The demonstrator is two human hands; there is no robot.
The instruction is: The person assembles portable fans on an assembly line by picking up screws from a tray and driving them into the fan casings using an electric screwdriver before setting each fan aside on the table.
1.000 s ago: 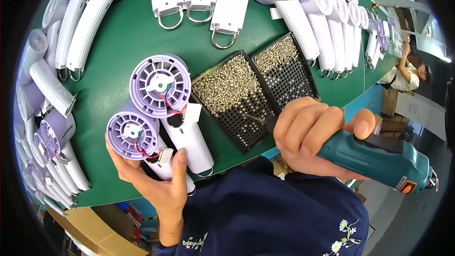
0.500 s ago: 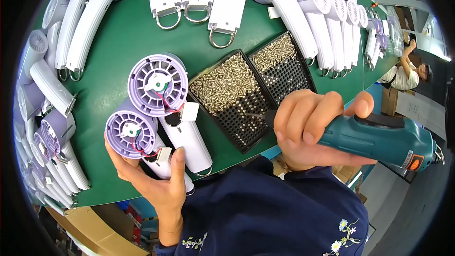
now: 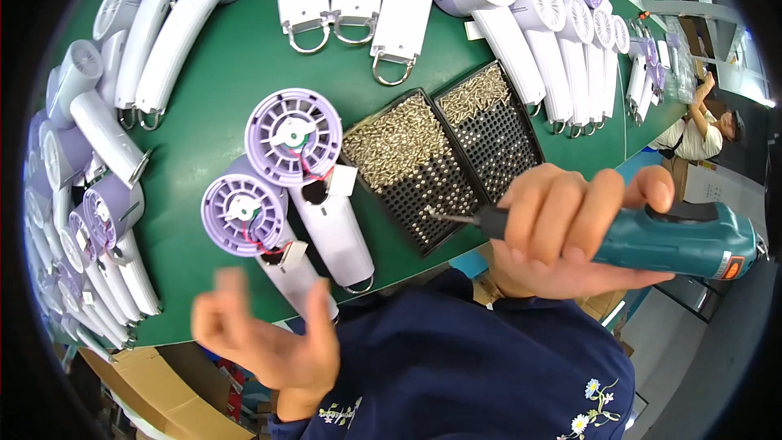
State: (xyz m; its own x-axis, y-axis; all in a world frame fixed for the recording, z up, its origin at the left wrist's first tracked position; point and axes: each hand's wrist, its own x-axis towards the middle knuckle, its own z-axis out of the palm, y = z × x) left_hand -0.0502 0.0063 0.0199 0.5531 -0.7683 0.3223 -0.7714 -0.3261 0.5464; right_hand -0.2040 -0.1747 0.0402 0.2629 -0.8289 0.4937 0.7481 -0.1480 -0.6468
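Observation:
A teal electric screwdriver [image 3: 676, 238] is wrapped in my right hand [image 3: 562, 220], its thumb raised near the black switch. The thin bit points left over the near part of a black perforated tray [image 3: 407, 224] of small silver screws; whether a screw clings to its tip is too small to tell. My left hand [image 3: 273, 342] is held open and off the table edge, its index finger smeared by motion. Just beyond it lie two handheld fans: a lower purple one [image 3: 244, 210] and an upper one [image 3: 293, 137] resting partly over it. Both heads show green centres, red wires and white connectors.
Next to the first tray stands a second black screw tray [image 3: 497, 134]. Assembled white and lilac fans line the left side [image 3: 106, 134] and back right [image 3: 509, 41] of the green table [image 3: 212, 98]. A cardboard box [image 3: 155, 383] stands below; another person [image 3: 696, 130] sits far right.
My left hand has let go of the lower fan and drawn back toward me. The screwdriver has shifted slightly right and down. The whole view has shifted a little.

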